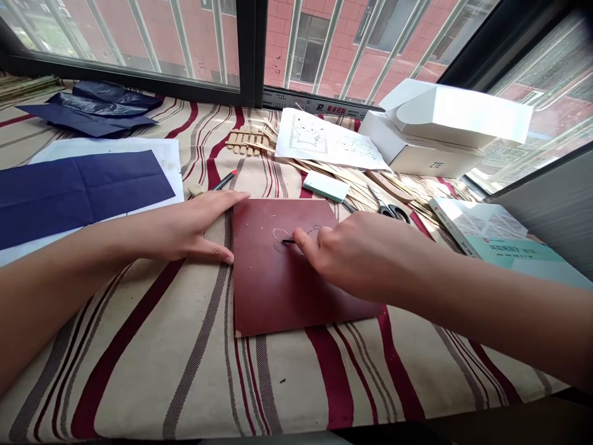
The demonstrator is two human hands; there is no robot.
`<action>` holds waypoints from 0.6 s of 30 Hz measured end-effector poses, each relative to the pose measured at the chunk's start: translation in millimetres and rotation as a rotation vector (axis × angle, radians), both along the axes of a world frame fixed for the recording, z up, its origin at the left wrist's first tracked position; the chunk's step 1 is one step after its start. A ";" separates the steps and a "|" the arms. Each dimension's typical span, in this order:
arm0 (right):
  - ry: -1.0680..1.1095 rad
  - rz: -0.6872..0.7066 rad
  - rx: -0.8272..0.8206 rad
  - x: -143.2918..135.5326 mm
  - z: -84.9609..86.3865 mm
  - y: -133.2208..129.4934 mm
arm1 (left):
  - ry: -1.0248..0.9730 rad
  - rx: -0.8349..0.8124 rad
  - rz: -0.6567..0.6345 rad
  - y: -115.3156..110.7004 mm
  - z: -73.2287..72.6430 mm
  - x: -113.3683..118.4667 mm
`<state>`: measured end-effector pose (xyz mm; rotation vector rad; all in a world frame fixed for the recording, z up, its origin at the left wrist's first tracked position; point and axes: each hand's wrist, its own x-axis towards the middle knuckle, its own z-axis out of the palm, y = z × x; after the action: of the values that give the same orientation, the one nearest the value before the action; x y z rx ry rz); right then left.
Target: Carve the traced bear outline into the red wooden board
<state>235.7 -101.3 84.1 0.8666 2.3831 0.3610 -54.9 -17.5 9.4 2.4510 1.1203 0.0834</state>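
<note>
A reddish-brown board (278, 290) lies on the striped cloth, with drawn dark curves and one paler, scratched-looking curve near its middle. My right hand (352, 250) is closed around a thin dark carving tool (288, 241), whose tip touches the board at these curves. The rest of the tool is hidden in the fist. At the board's left edge is my left hand (194, 225), its thumb and fingers spread apart and steadying the edge without gripping anything. A red-ended dark pen (225, 180) lies just beyond it, beside a small pale eraser-like piece (196, 189).
Behind the board lie a mint-coloured box (325, 186), scissors (391, 210), thin wooden strips (356, 179) and a printed sheet (324, 139). A white box (430, 154) and a book (514, 244) stand right. Dark blue paper (88, 185) lies left. Windows border the back.
</note>
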 end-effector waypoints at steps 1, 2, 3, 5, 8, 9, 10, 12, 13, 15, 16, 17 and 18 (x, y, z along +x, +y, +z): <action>-0.028 0.015 0.008 -1.1 -0.2 -2.7 | 0.002 0.001 -0.001 -0.2 0.2 0.1; -0.043 0.029 0.013 -2.1 -0.2 -4.6 | 0.004 0.000 0.000 -0.5 0.5 0.3; -0.041 0.036 0.017 -2.8 -0.3 -5.7 | 0.005 -0.001 0.002 -0.9 1.0 0.6; -0.004 0.015 0.012 -3.7 -0.6 -6.4 | 0.001 -0.007 0.012 -1.8 2.3 1.5; 0.076 -0.133 -0.035 -6.1 -1.1 -7.2 | -0.001 -0.022 0.026 -3.0 4.9 3.3; 0.102 -0.195 -0.054 -7.5 -0.8 -7.7 | 0.000 -0.022 0.030 -3.3 5.7 3.7; 0.133 -0.245 -0.071 -9.1 -0.2 -8.2 | 0.005 -0.020 0.034 -3.5 6.3 4.0; 0.189 -0.315 -0.101 -11.1 1.8 -7.6 | 0.019 -0.013 0.039 -3.6 6.8 3.9; 0.209 -0.338 -0.114 -11.0 2.8 -6.1 | 0.026 -0.011 0.040 -3.3 6.7 3.6; 0.249 -0.365 -0.137 -7.1 3.3 -1.0 | 0.035 -0.013 0.039 -2.6 5.8 2.9; 0.272 -0.368 -0.138 -3.4 2.5 2.0 | 0.035 -0.015 0.038 -2.2 5.3 2.6; 0.295 -0.363 -0.129 1.2 0.9 4.9 | 0.034 -0.016 0.036 -1.9 4.8 2.4; 0.317 -0.347 -0.116 6.3 -1.4 7.3 | 0.033 -0.017 0.033 -1.7 4.3 2.2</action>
<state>242.0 -94.0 82.7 1.3357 2.4380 -0.0571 -52.6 -19.3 13.7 2.4274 1.1713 0.0434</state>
